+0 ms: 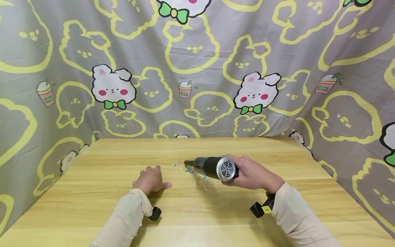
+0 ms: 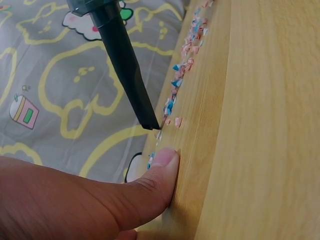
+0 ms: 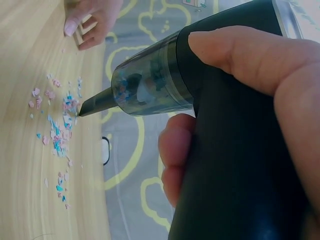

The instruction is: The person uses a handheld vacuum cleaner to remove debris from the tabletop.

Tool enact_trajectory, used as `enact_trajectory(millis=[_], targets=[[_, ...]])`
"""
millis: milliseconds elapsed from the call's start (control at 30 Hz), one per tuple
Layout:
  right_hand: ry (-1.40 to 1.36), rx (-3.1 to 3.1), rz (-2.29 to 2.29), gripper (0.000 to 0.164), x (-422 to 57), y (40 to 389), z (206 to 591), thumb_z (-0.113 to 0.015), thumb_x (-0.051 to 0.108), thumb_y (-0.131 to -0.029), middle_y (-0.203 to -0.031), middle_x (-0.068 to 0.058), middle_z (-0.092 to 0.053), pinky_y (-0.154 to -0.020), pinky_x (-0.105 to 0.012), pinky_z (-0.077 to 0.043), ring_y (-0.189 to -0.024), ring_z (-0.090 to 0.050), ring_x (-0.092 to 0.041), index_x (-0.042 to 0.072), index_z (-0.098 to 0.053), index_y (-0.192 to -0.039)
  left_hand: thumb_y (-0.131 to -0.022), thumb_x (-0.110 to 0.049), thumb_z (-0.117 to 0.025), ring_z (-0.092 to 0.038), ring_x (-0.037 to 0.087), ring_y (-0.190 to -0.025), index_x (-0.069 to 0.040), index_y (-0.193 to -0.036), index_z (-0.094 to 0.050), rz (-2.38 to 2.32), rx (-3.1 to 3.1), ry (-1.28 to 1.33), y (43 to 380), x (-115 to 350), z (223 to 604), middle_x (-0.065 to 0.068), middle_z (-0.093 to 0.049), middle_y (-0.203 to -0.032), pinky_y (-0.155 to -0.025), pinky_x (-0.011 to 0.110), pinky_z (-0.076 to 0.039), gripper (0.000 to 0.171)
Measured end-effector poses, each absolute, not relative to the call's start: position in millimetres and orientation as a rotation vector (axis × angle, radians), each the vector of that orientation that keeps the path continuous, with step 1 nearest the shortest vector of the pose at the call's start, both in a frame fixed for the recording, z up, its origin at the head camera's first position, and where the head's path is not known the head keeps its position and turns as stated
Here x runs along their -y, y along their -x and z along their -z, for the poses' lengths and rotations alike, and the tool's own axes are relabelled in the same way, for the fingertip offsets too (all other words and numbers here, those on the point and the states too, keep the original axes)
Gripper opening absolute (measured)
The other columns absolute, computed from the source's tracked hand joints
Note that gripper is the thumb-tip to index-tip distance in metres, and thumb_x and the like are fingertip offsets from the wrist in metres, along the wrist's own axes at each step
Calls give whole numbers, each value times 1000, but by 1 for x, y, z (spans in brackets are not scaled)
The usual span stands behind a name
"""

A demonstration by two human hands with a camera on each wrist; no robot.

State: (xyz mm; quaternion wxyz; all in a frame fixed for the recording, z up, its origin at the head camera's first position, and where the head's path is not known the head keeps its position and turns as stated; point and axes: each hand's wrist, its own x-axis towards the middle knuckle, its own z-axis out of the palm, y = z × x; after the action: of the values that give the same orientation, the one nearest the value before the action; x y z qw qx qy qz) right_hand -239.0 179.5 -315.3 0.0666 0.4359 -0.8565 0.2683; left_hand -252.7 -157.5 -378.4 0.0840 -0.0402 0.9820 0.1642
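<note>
My right hand (image 1: 251,173) grips the handle of a black handheld vacuum cleaner (image 3: 235,145), its thumb lying along the body. Some pink and blue bits show inside the vacuum's clear dust cup (image 3: 150,82). The narrow nozzle (image 2: 127,75) points down at small pink, white and blue paper scraps (image 3: 60,132) scattered on the wooden table, its tip right at their edge. To the left of the scraps, my left hand (image 1: 150,180) rests on the tabletop, thumb stretched toward them and fingers loosely bent, holding nothing.
The light wooden table (image 1: 185,219) extends around both hands. A grey curtain (image 1: 148,51) with yellow outlines and white rabbit faces hangs behind the table and along both sides. Each wrist carries a black camera mount (image 1: 257,209).
</note>
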Motion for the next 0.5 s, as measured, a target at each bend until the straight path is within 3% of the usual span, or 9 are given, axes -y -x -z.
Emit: enact_trajectory(millis=[500], targets=[[-1289, 2605, -812, 56, -179, 236, 314, -80, 25, -76, -100, 2, -70, -77, -37, -56, -87, -64, -6, 17, -52, -124, -75, -52, -74, -28, 59, -125, 2, -135, -42, -487, -2934, 114, 252, 156, 379, 39, -34, -138, -85, 86, -24, 87]])
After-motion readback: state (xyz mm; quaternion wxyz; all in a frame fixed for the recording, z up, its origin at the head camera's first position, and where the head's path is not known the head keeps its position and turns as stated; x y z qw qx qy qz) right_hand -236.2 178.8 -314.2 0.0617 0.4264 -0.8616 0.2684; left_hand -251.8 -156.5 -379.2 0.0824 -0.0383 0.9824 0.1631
